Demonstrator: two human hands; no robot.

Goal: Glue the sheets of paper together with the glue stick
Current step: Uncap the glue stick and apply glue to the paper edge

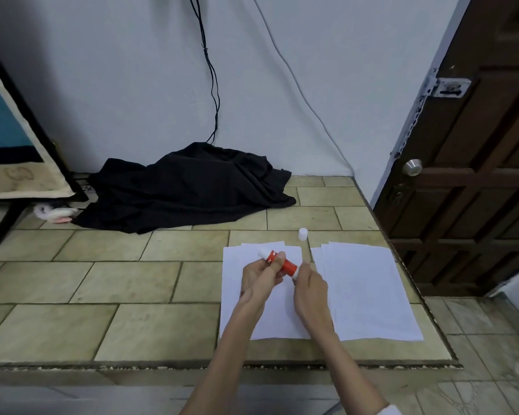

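Glue (282, 262) is held above the left sheets (270, 313), its cap (303, 234) already off and standing on the tiles (132, 280) behind the paper. Left hand (259, 280) grips the red barrel; right hand (310, 290) pinches the bottom end, probably to turn the stick out. Second pile (369, 292) lies beside. I judge no glue is spread yet, so spreading and joining remain.
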